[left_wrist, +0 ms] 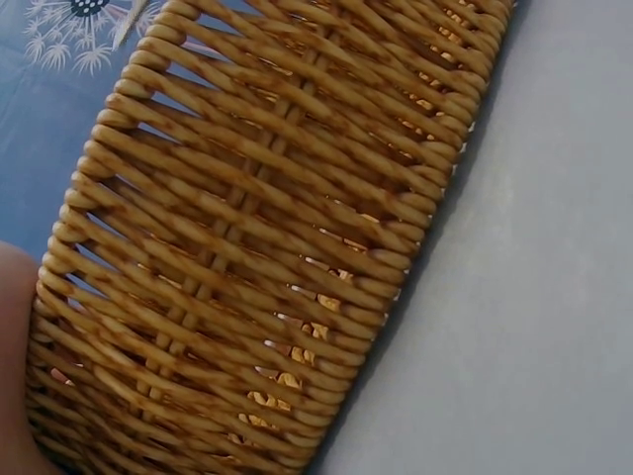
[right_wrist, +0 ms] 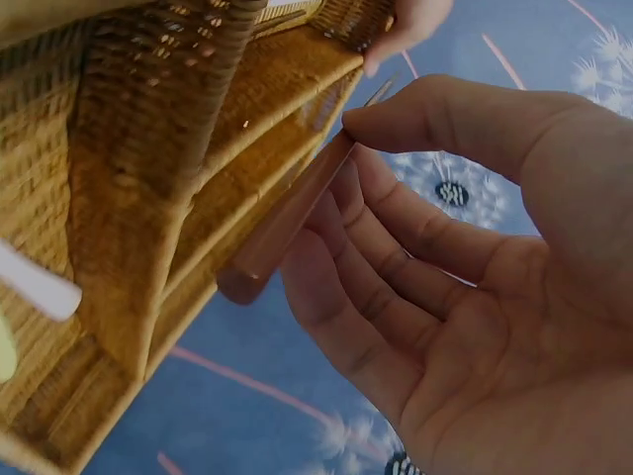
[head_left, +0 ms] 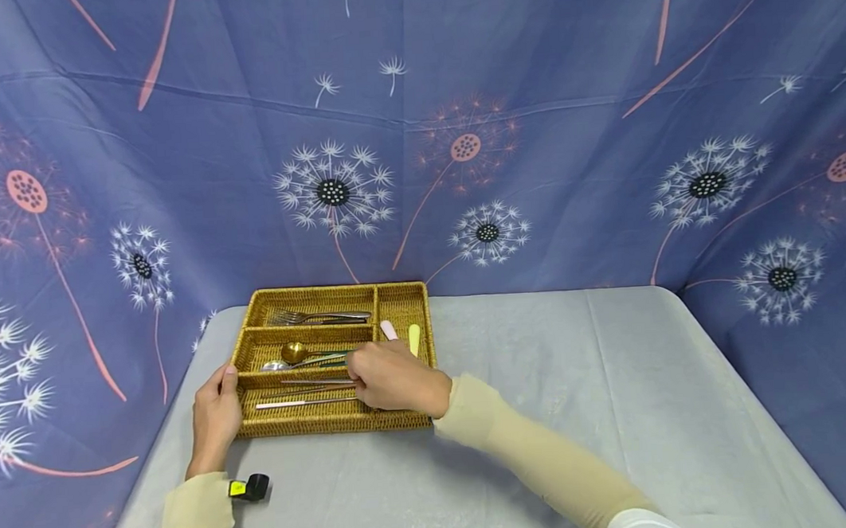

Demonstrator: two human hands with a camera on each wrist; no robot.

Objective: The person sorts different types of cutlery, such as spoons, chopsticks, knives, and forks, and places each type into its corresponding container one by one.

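A woven wicker cutlery tray [head_left: 316, 423] lies on the table. My left hand [head_left: 216, 418] holds its left side, the thumb over the rim and the rest of the hand along the outer wall. Over the front right of the tray, my right hand [head_left: 398, 378] pinches a utensil with a reddish-brown handle [right_wrist: 287, 228] and a thin metal shaft between thumb and fingers. Long thin chopsticks [head_left: 280, 405] lie in the front compartment beside that hand. Spoons, one with a gold bowl [head_left: 294, 352], lie in the middle compartment. Forks [head_left: 292, 317] fill the back one.
In the tray's right compartment are a pink handle [head_left: 388, 330] and a yellow-green handle [head_left: 414, 339], partly hidden by the right hand. A pale cloth [head_left: 580, 383] covers the table. Behind hangs a blue dandelion-print curtain [head_left: 569, 169], close to the tray's back rim.
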